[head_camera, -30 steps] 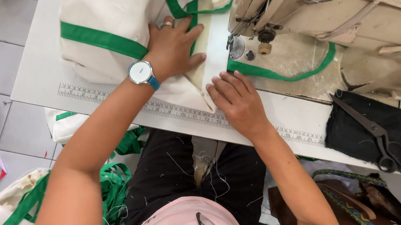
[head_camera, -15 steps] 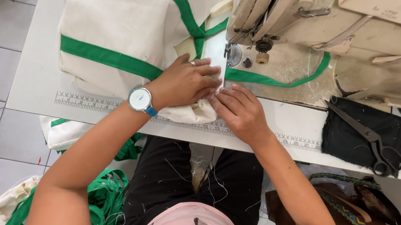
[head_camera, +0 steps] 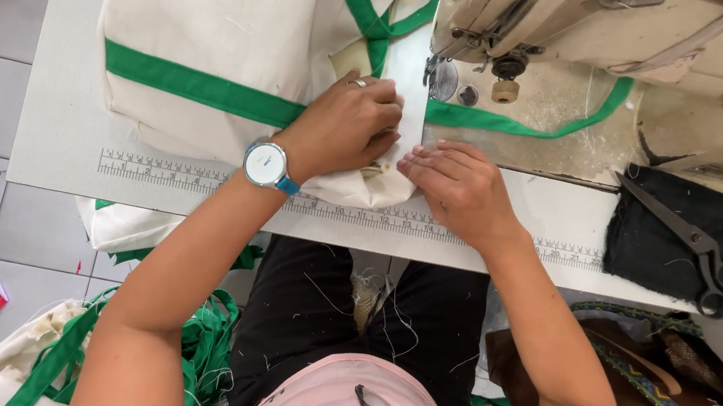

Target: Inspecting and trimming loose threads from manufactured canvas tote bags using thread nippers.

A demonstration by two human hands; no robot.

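A cream canvas bag (head_camera: 234,43) trimmed with green binding tape (head_camera: 202,90) is laid on the white sewing surface (head_camera: 59,150), its near corner drawn up just in front of the presser foot (head_camera: 442,76) of the sewing machine (head_camera: 634,44). The corner is pressed flat under the left hand (head_camera: 347,129), fingers curled down on the fabric, a wristwatch (head_camera: 266,165) worn on that wrist. The white fabric edge (head_camera: 412,100) is pinched by the fingertips of the right hand (head_camera: 459,187), closed lightly upon it. Green tape is seen already stitched along several seams; this edge is judged lined up but not yet under the needle. Black scissors (head_camera: 701,246) lie untouched on a dark cloth (head_camera: 664,256).
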